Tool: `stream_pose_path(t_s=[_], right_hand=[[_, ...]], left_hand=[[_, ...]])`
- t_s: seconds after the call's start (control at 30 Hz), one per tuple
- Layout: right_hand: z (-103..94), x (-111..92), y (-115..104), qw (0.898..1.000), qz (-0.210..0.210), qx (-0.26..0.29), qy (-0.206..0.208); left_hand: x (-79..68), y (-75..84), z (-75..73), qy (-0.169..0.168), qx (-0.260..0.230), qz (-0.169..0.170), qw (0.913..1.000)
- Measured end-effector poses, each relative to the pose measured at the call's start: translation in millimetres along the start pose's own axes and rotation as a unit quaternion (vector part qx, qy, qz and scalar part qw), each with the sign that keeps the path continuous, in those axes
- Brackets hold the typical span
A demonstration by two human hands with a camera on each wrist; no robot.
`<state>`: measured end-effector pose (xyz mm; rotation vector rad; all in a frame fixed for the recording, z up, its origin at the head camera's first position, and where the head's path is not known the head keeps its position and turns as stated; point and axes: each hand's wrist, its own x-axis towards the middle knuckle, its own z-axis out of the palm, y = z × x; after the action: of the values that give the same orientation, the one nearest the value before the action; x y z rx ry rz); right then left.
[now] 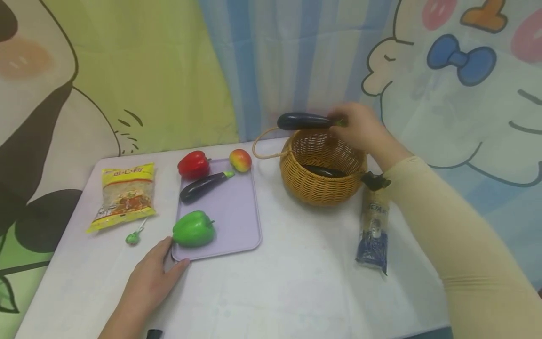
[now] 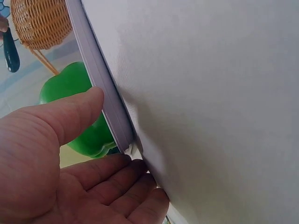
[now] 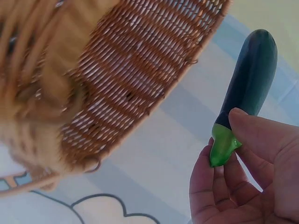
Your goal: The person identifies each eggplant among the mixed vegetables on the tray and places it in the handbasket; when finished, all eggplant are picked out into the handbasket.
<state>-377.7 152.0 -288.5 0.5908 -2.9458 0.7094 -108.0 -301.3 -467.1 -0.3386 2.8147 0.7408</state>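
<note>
My right hand (image 1: 359, 126) pinches a dark purple eggplant (image 1: 302, 121) by its green stem end, above the back of the wicker basket (image 1: 315, 190). Its body points left in the head view. Inside the basket lies another eggplant (image 1: 325, 171), partly hidden by the rim. At the near left corner of the lilac tray (image 1: 235, 221), my left hand (image 1: 148, 278) rests with fairly straight fingers. In the left wrist view its thumb (image 2: 77, 112) touches the tray's edge beside a green bell pepper (image 1: 194, 229). A third eggplant (image 1: 205, 187) lies on the tray.
A red bell pepper (image 1: 194, 165) and a red-yellow mango (image 1: 240, 160) sit at the tray's far edge. Left of it are a yellow food packet (image 1: 127, 195) and a green lollipop (image 1: 133, 238). A blue-and-clear package (image 1: 373, 230) lies right of the basket, whose handle (image 1: 264, 156) leans left.
</note>
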Motion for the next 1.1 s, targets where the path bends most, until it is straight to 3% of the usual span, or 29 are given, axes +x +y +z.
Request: stream_pose_path(t_s=[0.27,0.83,1.1], right_hand=[[-6.5,-8,14,1.0,-0.004,-0.031,-0.005],[-10.3,-15,22,0.995,-0.012,-0.097,-0.037],[-2.6,-11,22,0.992,-0.005,-0.103,-0.073]], left_hand=[[1.7,2.8,0.7,-0.003,0.003,-0.004,1.0],[-4.3,4.4,2.6,0.008,0.003,0.005,0.9999],[-8.1,5.3,2.7,0.017,0.003,0.019,0.9997]])
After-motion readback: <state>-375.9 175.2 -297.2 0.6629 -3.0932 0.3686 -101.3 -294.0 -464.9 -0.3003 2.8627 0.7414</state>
